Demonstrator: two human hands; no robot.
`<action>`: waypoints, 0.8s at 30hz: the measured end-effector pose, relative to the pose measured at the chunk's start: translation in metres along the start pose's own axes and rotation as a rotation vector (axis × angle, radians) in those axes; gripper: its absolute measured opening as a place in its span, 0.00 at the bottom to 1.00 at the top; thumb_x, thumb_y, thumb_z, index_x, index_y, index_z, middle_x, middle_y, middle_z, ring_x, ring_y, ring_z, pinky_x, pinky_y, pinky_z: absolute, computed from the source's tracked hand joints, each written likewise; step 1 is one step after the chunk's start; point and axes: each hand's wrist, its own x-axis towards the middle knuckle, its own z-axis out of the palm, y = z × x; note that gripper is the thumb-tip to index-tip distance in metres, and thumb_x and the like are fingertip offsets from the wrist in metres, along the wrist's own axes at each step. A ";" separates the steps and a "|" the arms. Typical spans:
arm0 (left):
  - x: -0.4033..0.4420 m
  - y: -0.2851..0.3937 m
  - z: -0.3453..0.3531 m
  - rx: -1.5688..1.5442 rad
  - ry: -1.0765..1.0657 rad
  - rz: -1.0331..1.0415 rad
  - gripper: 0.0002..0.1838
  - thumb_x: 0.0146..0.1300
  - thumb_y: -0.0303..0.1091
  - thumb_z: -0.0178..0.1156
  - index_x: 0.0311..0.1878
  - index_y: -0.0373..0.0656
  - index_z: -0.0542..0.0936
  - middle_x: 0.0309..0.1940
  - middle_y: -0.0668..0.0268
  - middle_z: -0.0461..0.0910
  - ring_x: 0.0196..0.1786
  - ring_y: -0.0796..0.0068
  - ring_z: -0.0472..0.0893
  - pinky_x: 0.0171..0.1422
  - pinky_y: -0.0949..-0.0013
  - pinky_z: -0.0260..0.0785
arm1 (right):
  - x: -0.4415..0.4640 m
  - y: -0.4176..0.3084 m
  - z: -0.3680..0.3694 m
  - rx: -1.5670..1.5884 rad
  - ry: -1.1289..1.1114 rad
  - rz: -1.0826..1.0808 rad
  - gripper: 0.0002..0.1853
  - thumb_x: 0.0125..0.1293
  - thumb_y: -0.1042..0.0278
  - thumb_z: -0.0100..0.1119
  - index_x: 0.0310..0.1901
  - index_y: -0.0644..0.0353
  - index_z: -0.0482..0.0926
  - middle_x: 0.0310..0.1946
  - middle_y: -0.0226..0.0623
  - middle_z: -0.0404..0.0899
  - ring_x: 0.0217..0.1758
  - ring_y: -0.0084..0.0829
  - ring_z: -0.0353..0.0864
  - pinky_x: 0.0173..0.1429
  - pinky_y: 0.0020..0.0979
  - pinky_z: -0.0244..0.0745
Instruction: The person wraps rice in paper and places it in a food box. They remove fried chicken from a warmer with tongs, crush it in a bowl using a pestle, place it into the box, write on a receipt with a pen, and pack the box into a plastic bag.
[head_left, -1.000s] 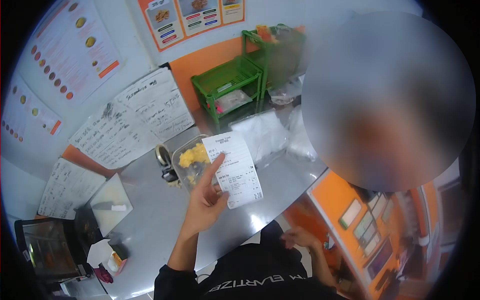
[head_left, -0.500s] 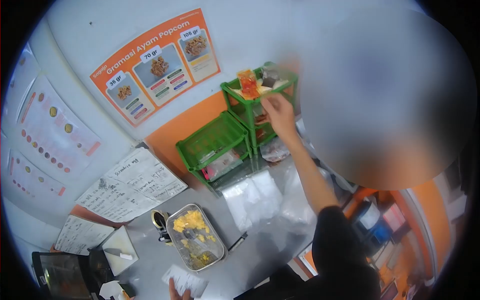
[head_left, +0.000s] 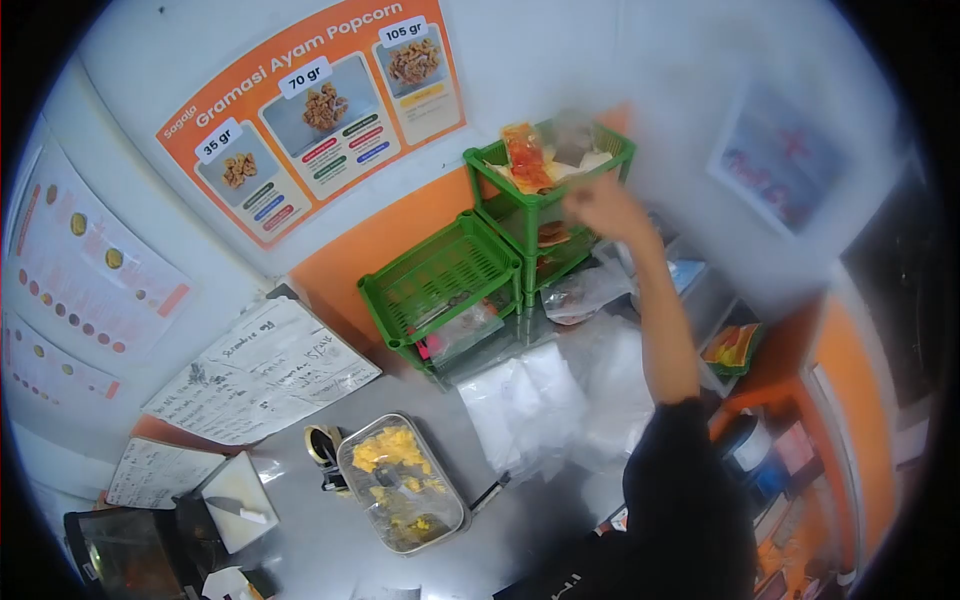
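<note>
L hand out of shot, can't tell its fingers. Far L: knife on cutting board. Next: tape dispenser beside metal tray w/ yellow food, on surface. Then low green rack, white bags, taller green rack w/ orange packet up top. R hand by its top front edge, fingers bent, blurry; can't tell if gripping.

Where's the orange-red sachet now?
Head view, upper part, slightly right of centre: the orange-red sachet is in the top tier of the green rack, left of the right hand.
</note>
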 end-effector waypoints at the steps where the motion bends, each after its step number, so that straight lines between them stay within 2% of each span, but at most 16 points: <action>1: 0.000 0.002 0.007 0.005 0.014 -0.003 0.37 0.75 0.29 0.62 0.85 0.44 0.61 0.80 0.47 0.64 0.79 0.48 0.68 0.79 0.40 0.62 | -0.013 0.008 0.002 -0.036 -0.265 0.130 0.15 0.64 0.62 0.65 0.47 0.62 0.89 0.40 0.54 0.89 0.47 0.54 0.89 0.53 0.50 0.82; 3: -0.002 0.015 0.021 0.025 0.013 0.000 0.37 0.76 0.30 0.60 0.85 0.43 0.61 0.80 0.46 0.64 0.79 0.47 0.67 0.80 0.40 0.60 | -0.007 0.070 0.064 -0.175 -0.013 -0.031 0.15 0.64 0.61 0.66 0.47 0.61 0.90 0.43 0.54 0.89 0.49 0.54 0.89 0.56 0.50 0.82; 6: -0.005 0.023 0.027 0.035 -0.009 0.021 0.37 0.77 0.31 0.60 0.85 0.43 0.60 0.80 0.45 0.64 0.79 0.47 0.66 0.81 0.40 0.59 | 0.017 0.103 0.107 -0.270 0.137 -0.272 0.15 0.64 0.61 0.67 0.46 0.62 0.90 0.45 0.56 0.89 0.51 0.56 0.88 0.58 0.51 0.82; 9: -0.007 0.024 0.032 0.038 -0.009 0.015 0.36 0.77 0.32 0.60 0.85 0.43 0.60 0.80 0.45 0.64 0.79 0.47 0.67 0.80 0.41 0.59 | 0.036 0.118 0.122 -0.274 -0.119 -0.145 0.14 0.66 0.62 0.65 0.46 0.62 0.90 0.44 0.57 0.89 0.51 0.58 0.87 0.58 0.52 0.82; 12: -0.011 0.020 0.028 0.051 -0.021 0.002 0.36 0.77 0.33 0.60 0.85 0.43 0.61 0.79 0.45 0.64 0.78 0.47 0.68 0.80 0.41 0.60 | 0.046 0.143 0.138 -0.348 0.015 -0.068 0.12 0.69 0.64 0.64 0.47 0.61 0.90 0.44 0.51 0.90 0.50 0.53 0.89 0.59 0.49 0.81; 15: -0.010 0.026 0.029 0.066 0.007 -0.006 0.36 0.77 0.33 0.60 0.85 0.43 0.61 0.79 0.44 0.65 0.78 0.47 0.68 0.79 0.41 0.60 | 0.025 0.141 0.120 0.239 0.476 -0.030 0.12 0.74 0.64 0.61 0.44 0.65 0.87 0.36 0.43 0.89 0.37 0.39 0.88 0.44 0.41 0.82; 18: -0.009 0.030 0.027 0.075 0.011 0.024 0.35 0.77 0.34 0.59 0.85 0.43 0.62 0.79 0.44 0.65 0.77 0.48 0.69 0.79 0.42 0.59 | 0.007 0.144 0.099 1.113 0.183 0.323 0.12 0.79 0.64 0.58 0.45 0.65 0.82 0.31 0.33 0.84 0.28 0.23 0.78 0.30 0.30 0.71; 21: -0.010 0.031 0.023 0.162 -0.041 0.091 0.35 0.77 0.35 0.58 0.84 0.42 0.62 0.78 0.45 0.66 0.77 0.48 0.69 0.79 0.42 0.59 | -0.022 0.095 0.069 1.204 0.131 0.406 0.13 0.82 0.64 0.53 0.54 0.66 0.80 0.40 0.32 0.84 0.38 0.23 0.85 0.38 0.27 0.78; 24: -0.010 0.032 0.013 0.114 -0.068 0.048 0.35 0.78 0.36 0.58 0.84 0.42 0.62 0.77 0.45 0.67 0.77 0.48 0.69 0.79 0.43 0.59 | -0.032 0.122 0.071 1.223 0.005 0.328 0.13 0.83 0.66 0.52 0.55 0.67 0.79 0.42 0.34 0.85 0.38 0.23 0.84 0.39 0.27 0.79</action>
